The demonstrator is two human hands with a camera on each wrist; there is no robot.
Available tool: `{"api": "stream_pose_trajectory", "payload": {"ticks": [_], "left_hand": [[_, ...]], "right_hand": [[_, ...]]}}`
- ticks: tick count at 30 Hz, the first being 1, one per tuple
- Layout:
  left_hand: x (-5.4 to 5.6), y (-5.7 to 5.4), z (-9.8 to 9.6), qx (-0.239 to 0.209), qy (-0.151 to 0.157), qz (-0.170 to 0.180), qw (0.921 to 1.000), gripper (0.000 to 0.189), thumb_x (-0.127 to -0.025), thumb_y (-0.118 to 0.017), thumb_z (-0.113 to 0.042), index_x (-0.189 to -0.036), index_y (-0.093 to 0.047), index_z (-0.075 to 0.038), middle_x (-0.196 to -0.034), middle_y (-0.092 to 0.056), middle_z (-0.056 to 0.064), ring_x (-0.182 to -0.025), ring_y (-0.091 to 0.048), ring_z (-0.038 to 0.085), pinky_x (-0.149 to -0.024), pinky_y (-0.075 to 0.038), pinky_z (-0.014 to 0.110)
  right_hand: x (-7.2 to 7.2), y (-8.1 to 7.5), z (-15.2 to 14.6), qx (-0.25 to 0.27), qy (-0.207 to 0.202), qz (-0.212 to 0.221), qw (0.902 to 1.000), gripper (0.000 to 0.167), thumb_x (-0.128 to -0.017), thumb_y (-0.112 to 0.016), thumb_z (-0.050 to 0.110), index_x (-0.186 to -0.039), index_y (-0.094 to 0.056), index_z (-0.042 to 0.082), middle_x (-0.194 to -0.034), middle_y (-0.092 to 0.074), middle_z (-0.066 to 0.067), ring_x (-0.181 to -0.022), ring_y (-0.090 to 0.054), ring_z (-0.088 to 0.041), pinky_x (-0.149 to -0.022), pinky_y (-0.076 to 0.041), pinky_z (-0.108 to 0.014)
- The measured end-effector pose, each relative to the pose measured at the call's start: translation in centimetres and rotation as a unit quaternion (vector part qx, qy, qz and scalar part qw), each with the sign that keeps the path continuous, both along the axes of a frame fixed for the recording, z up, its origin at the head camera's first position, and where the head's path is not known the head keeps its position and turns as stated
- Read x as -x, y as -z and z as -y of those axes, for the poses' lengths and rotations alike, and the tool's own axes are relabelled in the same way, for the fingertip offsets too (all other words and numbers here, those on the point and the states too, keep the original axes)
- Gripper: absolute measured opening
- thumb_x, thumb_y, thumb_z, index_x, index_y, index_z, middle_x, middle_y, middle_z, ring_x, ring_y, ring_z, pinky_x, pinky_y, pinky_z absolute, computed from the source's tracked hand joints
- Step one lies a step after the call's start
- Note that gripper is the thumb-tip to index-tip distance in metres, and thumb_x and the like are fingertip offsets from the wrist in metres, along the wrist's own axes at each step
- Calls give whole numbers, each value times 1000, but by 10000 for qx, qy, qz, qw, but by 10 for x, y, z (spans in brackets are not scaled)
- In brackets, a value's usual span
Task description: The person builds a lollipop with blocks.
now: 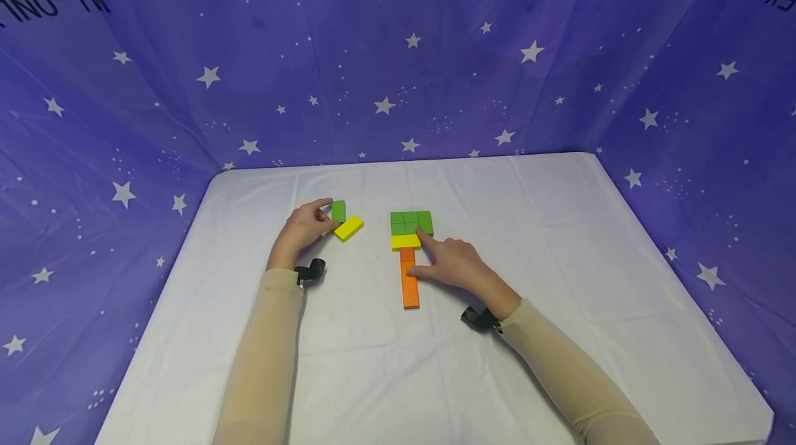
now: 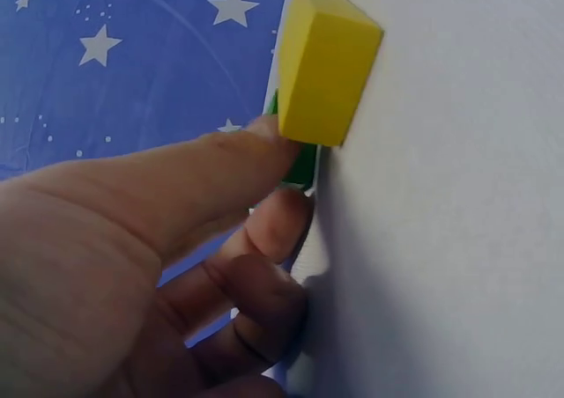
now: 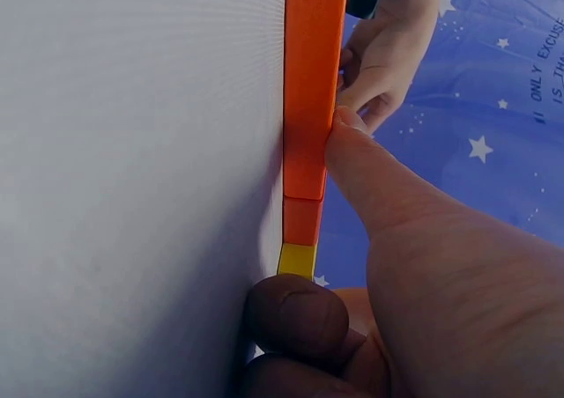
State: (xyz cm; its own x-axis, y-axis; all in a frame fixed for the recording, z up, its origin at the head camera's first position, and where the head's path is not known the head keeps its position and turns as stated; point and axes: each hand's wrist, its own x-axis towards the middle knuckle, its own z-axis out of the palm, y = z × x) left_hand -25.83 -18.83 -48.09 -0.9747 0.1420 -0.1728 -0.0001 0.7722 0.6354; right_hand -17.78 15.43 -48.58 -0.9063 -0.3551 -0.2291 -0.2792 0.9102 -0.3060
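My left hand [image 1: 306,225] is at a loose green block [image 1: 338,211], pinching it between thumb and index finger at its two ends. Touching distance from that thumb, a loose yellow block [image 1: 349,229] lies at a slant; in the left wrist view the yellow block [image 2: 328,68] covers much of the green one. My right hand [image 1: 457,262] rests on a flat tree-like figure of blocks. Its index fingertip is on the green blocks [image 1: 404,218] at the top, its thumb on the long orange block [image 1: 410,291]. A yellow block [image 1: 404,242] and a short orange one lie between them.
A white cloth [image 1: 535,217] covers the table under everything. Purple curtains with white stars [image 1: 385,72] rise behind the table and at both sides. Small black cameras [image 1: 477,319] are strapped at both wrists.
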Motion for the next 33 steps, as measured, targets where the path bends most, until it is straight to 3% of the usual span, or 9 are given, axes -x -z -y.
{"api": "stream_pose_trajectory", "payload": {"ticks": [9,20,28,33], "left_hand": [[0,5,1,-72,-206,-38,9998,69,-94,-76,-26,-158,-51,-16,-105,-68,8,-82,-56,21,-75,-43,33],[-1,5,1,-442,-489,-139,9977,72,-92,-81,-28,-155,-52,-10,-108,-68,11,-90,-58,24,-85,-45,36],[0,0,1,-1065,-611,-231,9922,72,-92,-82,-29,-156,-52,-14,-97,-66,6,-76,-59,20,-75,-46,33],[-1,-7,-3,-1407,-639,-298,9875,71,-92,-81,-30,-155,-53,-18,-86,-59,1,-71,-51,17,-67,-42,31]], "right_hand": [[-1,-2,0,-17,21,69,10000,105,-88,-68,76,-169,-30,22,-63,-39,1,-60,-37,-19,-56,-29,-32],[0,-1,0,-4,-26,-13,10000,104,-89,-68,76,-169,-31,21,-63,-40,1,-61,-38,-18,-56,-29,-32],[1,0,0,-21,-3,23,10000,104,-88,-68,76,-169,-31,22,-63,-42,0,-61,-40,-19,-56,-31,-31],[1,0,0,-6,21,42,10000,103,-89,-69,75,-169,-32,22,-64,-44,0,-62,-43,-20,-57,-34,-31]]}}
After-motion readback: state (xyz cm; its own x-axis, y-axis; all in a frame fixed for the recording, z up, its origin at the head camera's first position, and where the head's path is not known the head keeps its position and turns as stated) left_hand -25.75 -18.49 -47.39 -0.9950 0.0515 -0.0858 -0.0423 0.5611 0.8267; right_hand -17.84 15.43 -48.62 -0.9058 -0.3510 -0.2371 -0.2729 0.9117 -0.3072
